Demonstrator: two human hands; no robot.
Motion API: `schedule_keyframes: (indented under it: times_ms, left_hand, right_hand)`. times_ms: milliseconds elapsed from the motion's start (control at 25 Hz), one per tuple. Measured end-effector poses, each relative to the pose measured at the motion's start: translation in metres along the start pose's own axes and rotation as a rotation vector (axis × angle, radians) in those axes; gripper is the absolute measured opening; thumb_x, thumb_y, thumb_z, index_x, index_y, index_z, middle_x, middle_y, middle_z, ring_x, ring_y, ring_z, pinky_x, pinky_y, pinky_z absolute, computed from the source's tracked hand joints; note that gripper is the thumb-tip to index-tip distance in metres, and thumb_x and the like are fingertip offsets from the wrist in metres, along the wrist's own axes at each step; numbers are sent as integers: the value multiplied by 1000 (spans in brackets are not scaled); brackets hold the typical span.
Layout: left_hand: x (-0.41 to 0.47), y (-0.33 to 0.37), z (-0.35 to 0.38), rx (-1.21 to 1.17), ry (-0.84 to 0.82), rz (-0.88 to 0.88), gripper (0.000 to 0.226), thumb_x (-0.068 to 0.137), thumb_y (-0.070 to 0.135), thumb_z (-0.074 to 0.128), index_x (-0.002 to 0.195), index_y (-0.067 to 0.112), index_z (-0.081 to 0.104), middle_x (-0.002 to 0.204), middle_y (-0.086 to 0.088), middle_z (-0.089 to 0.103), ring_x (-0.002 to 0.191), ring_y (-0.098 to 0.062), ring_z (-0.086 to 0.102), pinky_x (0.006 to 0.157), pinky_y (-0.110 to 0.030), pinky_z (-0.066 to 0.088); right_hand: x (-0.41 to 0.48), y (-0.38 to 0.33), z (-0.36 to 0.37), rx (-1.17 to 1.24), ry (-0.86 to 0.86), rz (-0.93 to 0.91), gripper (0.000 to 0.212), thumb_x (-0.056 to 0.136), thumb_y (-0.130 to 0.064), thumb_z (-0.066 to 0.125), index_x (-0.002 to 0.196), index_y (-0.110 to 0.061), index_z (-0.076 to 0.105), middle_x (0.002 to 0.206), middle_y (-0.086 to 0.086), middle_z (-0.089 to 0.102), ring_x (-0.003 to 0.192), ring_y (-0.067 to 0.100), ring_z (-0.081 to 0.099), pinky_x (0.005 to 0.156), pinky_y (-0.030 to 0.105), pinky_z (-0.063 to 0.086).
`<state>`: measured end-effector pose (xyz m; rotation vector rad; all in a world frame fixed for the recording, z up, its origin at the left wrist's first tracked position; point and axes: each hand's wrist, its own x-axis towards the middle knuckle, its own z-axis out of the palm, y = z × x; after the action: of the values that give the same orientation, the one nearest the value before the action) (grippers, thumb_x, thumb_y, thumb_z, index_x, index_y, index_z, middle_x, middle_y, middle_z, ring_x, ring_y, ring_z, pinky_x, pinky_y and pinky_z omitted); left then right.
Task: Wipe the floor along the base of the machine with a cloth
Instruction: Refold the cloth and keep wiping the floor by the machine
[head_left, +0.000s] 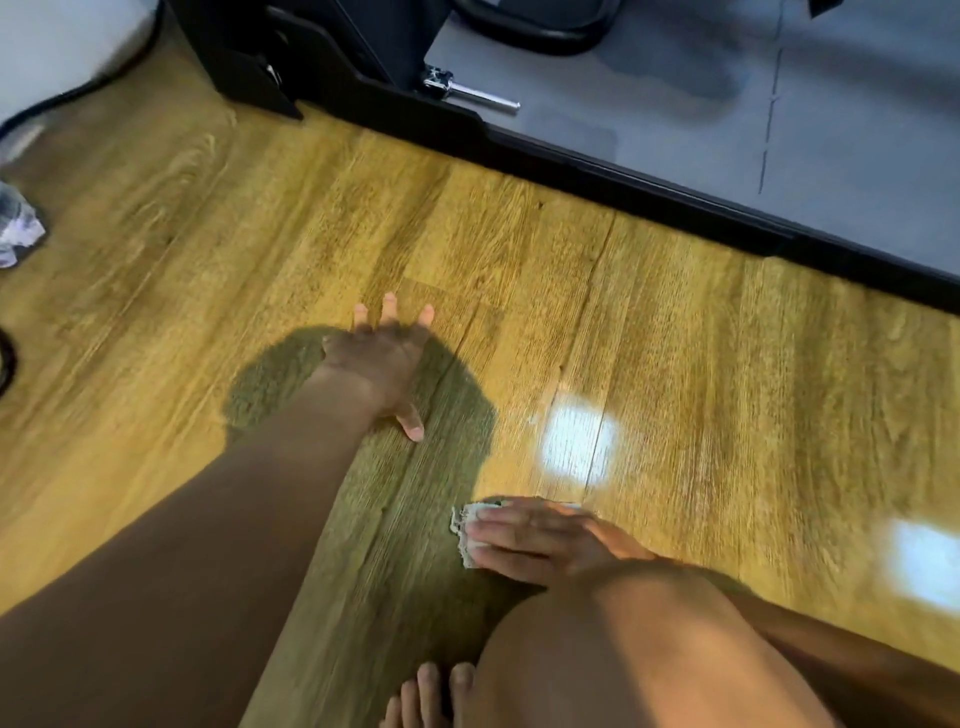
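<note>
My right hand (540, 538) lies flat on a small pale cloth (464, 530), pressing it onto the wooden floor (701, 364); only the cloth's left edge shows past my fingers. My left hand (387, 358) rests spread on the floor further ahead, fingers apart, holding nothing. The machine's black base (623, 174) runs diagonally from upper left to the right edge, well beyond both hands. A grey deck (727, 114) sits behind that black edge.
A chrome pin (475, 94) sticks out at the machine's frame. A black cable (62, 98) curves at the upper left. A crumpled plastic item (18, 226) lies at the left edge. My knee (639, 649) and toes (431, 696) fill the bottom.
</note>
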<state>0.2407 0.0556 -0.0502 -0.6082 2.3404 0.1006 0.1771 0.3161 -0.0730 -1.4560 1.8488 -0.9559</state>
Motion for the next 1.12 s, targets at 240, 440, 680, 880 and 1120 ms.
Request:
schedule_keyframes:
  times_ms: [240,440,680,880,1120]
  left_hand:
    - [-1,5,-7,-20,-42,26,144,54,52,85,147,23,-21,154,-21,-20,139,-50,-4,107,-62,27]
    - [-5,5,-4,-51,-31,23,140,59,47,83,147,23,-24,151,-21,-27,138,-48,-14,107,-63,24]
    - [0,6,-4,-52,-42,13,143,57,48,85,146,22,-24,150,-22,-28,138,-50,-13,105,-64,26]
    - [6,9,-1,-61,-39,11,147,53,47,87,146,19,-24,149,-25,-27,136,-53,-12,102,-68,27]
    - [8,11,-3,-58,-46,5,149,52,44,88,145,14,-25,149,-28,-24,136,-56,-8,99,-69,30]
  right_hand:
    - [62,28,-27,-333,135,141,53,89,10,52,138,-12,45,146,0,39,134,9,37,112,26,32]
    - [33,19,23,-528,-166,-235,74,72,10,63,138,-18,46,146,2,42,136,15,34,111,37,33]
    - [103,39,-37,-517,173,209,80,81,18,45,145,-28,33,156,-4,20,136,20,38,87,32,56]
    - [78,30,1,-579,-93,-162,87,76,12,55,146,-31,26,152,-2,30,134,21,40,103,36,44]
    - [141,61,-66,-547,237,318,68,89,6,47,144,-31,34,156,-8,19,132,18,44,90,32,54]
